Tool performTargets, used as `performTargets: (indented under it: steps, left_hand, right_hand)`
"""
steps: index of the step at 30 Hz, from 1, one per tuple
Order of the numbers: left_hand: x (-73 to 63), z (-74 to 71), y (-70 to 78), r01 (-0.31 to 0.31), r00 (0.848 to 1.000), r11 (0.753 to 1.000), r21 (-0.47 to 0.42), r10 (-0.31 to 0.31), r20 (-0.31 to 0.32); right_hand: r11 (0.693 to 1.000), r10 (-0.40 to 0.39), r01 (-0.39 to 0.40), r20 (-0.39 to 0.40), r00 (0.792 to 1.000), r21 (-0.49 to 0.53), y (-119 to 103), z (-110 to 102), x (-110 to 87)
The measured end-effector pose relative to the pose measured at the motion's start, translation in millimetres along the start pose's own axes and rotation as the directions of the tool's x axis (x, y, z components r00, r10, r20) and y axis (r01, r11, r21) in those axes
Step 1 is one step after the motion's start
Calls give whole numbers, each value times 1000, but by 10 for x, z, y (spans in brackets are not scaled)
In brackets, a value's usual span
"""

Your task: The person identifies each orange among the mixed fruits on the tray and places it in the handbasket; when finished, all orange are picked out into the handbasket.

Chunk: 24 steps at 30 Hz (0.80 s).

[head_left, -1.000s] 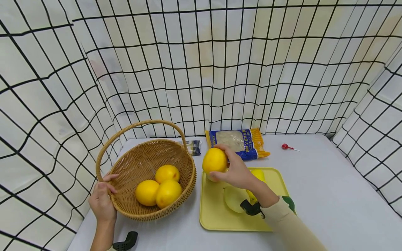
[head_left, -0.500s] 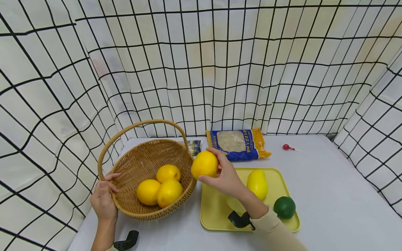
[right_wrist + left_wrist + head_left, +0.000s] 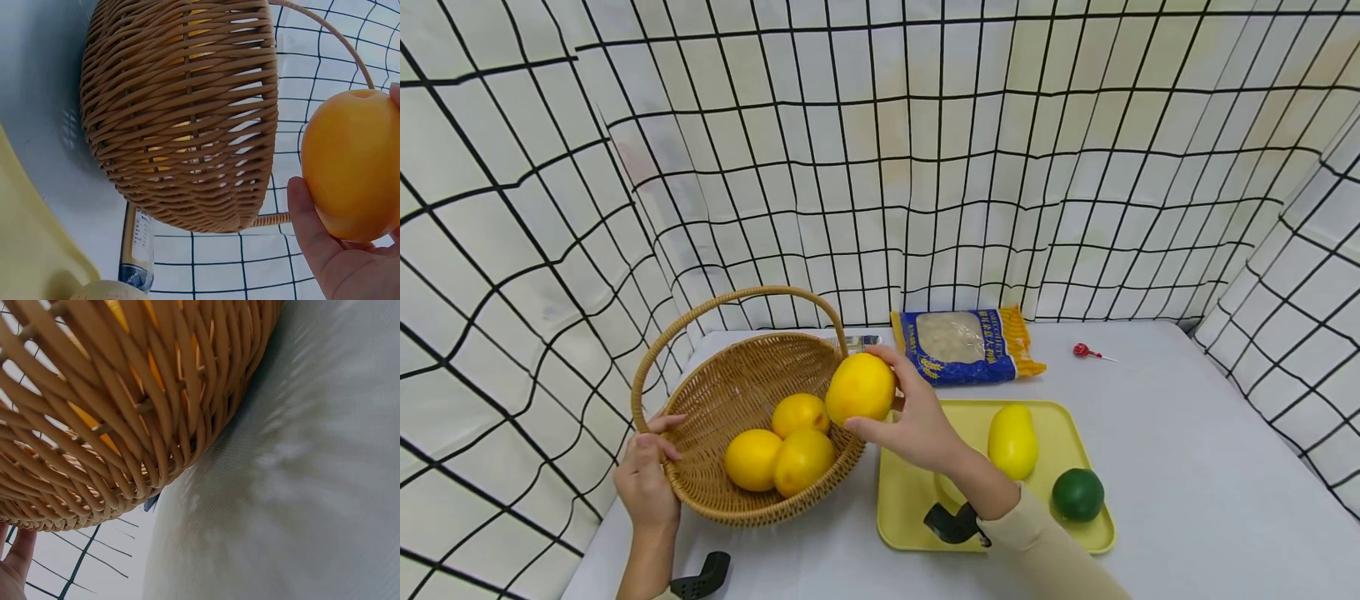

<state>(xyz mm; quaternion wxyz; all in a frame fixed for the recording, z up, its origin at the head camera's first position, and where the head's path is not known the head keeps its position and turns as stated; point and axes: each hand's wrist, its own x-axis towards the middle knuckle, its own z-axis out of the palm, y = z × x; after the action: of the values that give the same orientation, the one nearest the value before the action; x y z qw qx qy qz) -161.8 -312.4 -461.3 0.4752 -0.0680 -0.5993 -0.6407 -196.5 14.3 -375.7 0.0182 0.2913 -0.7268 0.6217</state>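
A wicker basket (image 3: 715, 392) with a tall hooped handle stands tilted on the left, its mouth facing me. Several oval yellow fruits lie in it; one yellow fruit (image 3: 751, 460) is at the left of the group. My left hand (image 3: 646, 483) grips the basket's left rim by the handle's foot. Over the right rim, my right hand (image 3: 917, 417) holds another yellow fruit (image 3: 861, 387) between thumb and fingers. The right wrist view shows this fruit (image 3: 353, 165) as a smooth, orange-yellow oval with a small dimple, above the basket's side.
Right of the basket lies a yellow tray (image 3: 910, 525) bearing a yellow mango-shaped fruit (image 3: 1013, 442), a dark green round fruit (image 3: 1078, 494) and a pale fruit (image 3: 951, 489) partly behind the right wrist. Behind are a blue pasta bag (image 3: 962, 346), a small packet (image 3: 861, 340) and a red lollipop (image 3: 1081, 351).
My right hand has carried the yellow fruit leftward from above the tray to the basket's right rim, uncovering the mango-shaped and green fruits. The left hand and basket stay put.
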Motion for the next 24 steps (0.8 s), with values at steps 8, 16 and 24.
performTargets:
  steps: [8,16,24]
  left_hand:
    - [-1,-5,4,1,1000,1000,28,-1,3]
    - [-2,-9,8,-6,1000,997,78,5,7]
    - [1,-5,0,-11,1000,999,44,10,3]
  right_hand:
    - [1000,2,-2,67,998,-5,-23,166,62]
    - [999,44,-41,126,991,-23,61,362,161]
    - [993,24,-6,146,989,-120,53,531,269]
